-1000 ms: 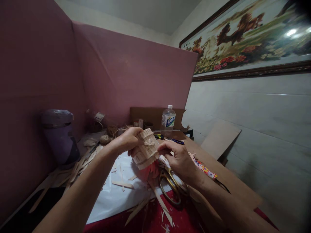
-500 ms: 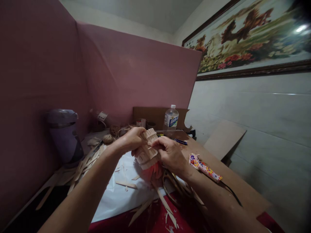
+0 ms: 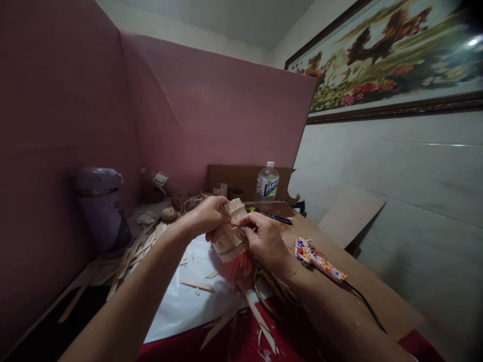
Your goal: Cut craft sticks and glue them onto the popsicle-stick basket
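Over the white sheet, my left hand [image 3: 208, 215] is closed on the upper left side of a small craft piece made of pale wooden sticks [image 3: 226, 247], which is held tilted. It has a fringed top edge and crosswise bands. My right hand [image 3: 266, 240] pinches a thin wood sliver [image 3: 234, 227] against the front of the piece. The sliver's far end is hidden by the fingers. Below the right hand lie scissors [image 3: 263, 290] with large bronze-coloured handles, partly covered by the forearm. Something red-orange [image 3: 241, 263] shows beneath the craft piece, its kind unclear.
A flower-patterned glue gun [image 3: 320, 262] with a black cord lies on the brown board at right. Loose wooden sticks [image 3: 138, 251] are heaped at left, beside a purple bin-like container [image 3: 103, 216]. Behind the hands are a plastic bottle [image 3: 267, 185], a blue pen [image 3: 281, 219] and twine balls [image 3: 169, 214].
Both hands keep their grip on the craft piece and sliver, with only slight finger movement. The whole view has shifted a little.
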Demonstrator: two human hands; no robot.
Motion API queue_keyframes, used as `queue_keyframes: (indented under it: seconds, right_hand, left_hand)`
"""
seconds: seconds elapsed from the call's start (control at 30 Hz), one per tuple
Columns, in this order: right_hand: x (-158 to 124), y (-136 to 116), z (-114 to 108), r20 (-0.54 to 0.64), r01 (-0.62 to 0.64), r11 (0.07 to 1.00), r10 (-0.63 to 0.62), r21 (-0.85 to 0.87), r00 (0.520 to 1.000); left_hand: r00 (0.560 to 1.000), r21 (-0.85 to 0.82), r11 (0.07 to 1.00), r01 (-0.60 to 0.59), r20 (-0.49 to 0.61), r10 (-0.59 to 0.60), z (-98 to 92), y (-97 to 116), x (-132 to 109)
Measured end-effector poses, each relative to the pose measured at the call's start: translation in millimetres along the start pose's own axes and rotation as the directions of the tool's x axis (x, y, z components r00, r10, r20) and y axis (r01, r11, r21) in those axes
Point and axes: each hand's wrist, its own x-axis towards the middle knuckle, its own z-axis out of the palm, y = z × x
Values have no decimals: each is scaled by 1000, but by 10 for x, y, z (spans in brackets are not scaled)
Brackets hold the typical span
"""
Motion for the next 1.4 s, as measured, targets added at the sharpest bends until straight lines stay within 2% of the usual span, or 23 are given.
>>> queue_keyframes:
  seconds: [0.33,0.53,0.63,0.77,0.97,1.13,1.4]
  right_hand:
    - [-7,-25,32,-66,16,997,-21,-72,998]
    - [-144,-6,-35,-202,94,991,-112,-97,973]
    - [-283,40,-40,-151,180,963,-212,-202,966]
    - [-429,136,8,-10,324,863,-355,-389,935]
    - [-439,188,58,78,364,758,-386,-541,919]
    - [-427,194,72,87,364,745,-384,-558,919]
    - [-420,221,106,30,367,776,-411,-513,911]
  left_hand:
    - [1000,16,1000,-4,-16,5,1,4,0]
    - [1000,0,1000,15,-3,-15,-1,-9,9]
    - [1000,-4,1000,26,-2,-26,1,10,3]
    - [998,15,998,55,-19,-55,11,38,-3]
    - [999,30,998,48,-2,-48,15,25,2]
    - [999,32,998,52,-8,-51,22,45,-17]
    - [998,54,996,65,-25,-63,21,30,-6]
